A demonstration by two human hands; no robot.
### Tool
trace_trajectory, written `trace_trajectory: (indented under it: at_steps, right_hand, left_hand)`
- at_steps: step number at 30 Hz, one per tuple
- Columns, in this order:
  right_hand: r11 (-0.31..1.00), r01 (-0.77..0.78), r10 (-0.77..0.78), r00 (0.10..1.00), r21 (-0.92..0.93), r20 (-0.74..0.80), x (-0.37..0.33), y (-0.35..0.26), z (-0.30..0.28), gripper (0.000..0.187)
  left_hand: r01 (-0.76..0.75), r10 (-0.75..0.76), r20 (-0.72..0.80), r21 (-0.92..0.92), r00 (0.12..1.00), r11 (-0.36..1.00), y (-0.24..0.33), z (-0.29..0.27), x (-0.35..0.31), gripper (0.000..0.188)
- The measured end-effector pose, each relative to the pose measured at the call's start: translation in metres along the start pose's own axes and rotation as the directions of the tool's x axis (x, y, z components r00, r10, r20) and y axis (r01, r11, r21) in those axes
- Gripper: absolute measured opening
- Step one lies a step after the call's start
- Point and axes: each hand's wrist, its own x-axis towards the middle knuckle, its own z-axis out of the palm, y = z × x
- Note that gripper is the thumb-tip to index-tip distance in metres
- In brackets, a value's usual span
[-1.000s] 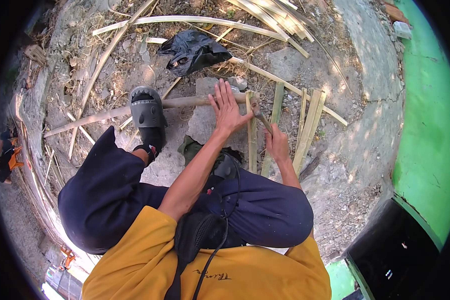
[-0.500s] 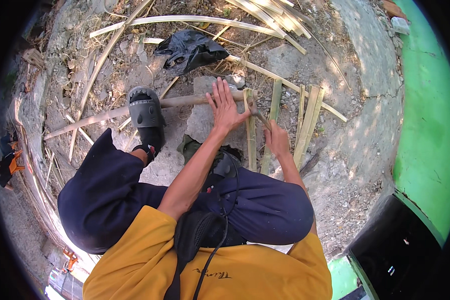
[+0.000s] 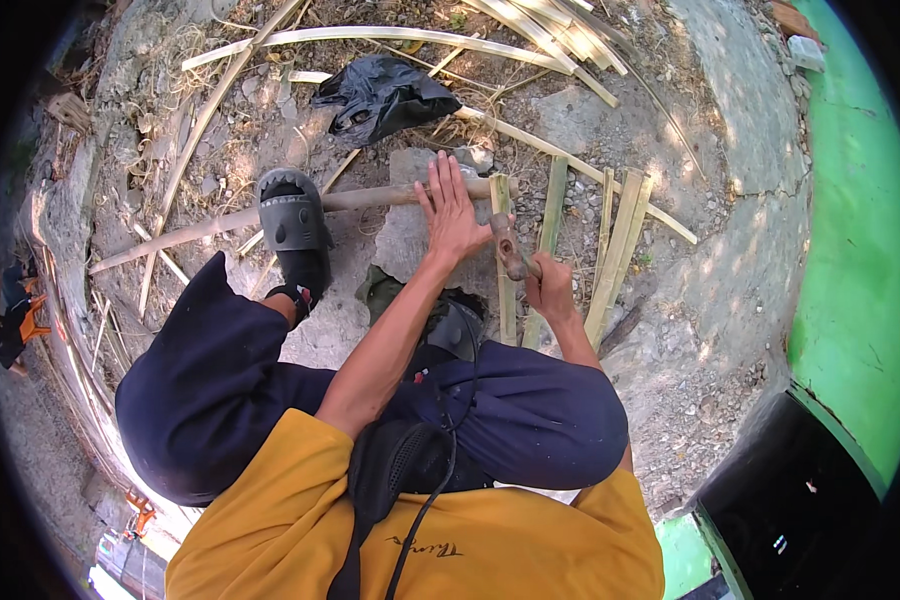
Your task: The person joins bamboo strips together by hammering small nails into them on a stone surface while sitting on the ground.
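My left hand point(image 3: 453, 215) lies with outstretched fingers on a long wooden pole point(image 3: 395, 197), close to its right end. The pole rests across a flat stone point(image 3: 403, 232), and my left foot in a grey slipper point(image 3: 292, 215) presses on it. In my right hand point(image 3: 553, 288) is the handle of a hammer point(image 3: 508, 247). Its metal head is over a pale bamboo slat point(image 3: 506, 300), whose far end lies at the pole's right end. Whether the head touches the slat cannot be made out. Behind the hammer lies a greener slat point(image 3: 551, 210).
More bamboo slats point(image 3: 620, 245) lie to the right, with a pile of strips point(image 3: 550, 40) farther off. A black plastic bag point(image 3: 385, 100) sits beyond the pole. A green wall point(image 3: 850, 220) stands at the right. Rubble and dry stalks cover the ground.
My right hand has drawn the hammer head back from the pole's end toward me, and the head looks larger. My left hand has stayed in place on the pole.
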Motion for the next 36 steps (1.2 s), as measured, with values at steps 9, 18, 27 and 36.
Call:
trace_trajectory:
  at_steps: [9,18,27,36]
  right_hand:
    - [0.998,-0.055,0.055,0.998,-0.02,0.002,-0.005,0.007,-0.008,0.012]
    - [0.998,-0.052,0.052,0.998,0.025,-0.019,-0.002,0.007,0.003,0.014]
    - [0.892,-0.438,0.45,0.882,0.111,-0.136,-0.001,-0.016,0.021,0.022]
    - [0.79,-0.559,0.614,0.721,0.254,-0.322,-0.032,-0.035,0.055,0.029]
  left_hand:
    - [0.003,-0.003,-0.026,0.023,1.0,1.0,-0.002,0.001,0.001,0.145]
    - [0.005,-0.005,0.007,0.059,1.0,0.998,-0.005,0.005,0.001,0.149]
    - [0.033,-0.033,0.08,0.002,0.996,0.999,-0.002,0.002,0.002,0.152]
    - [0.059,-0.059,0.04,0.018,0.997,0.998,0.01,0.0,0.003,0.157]
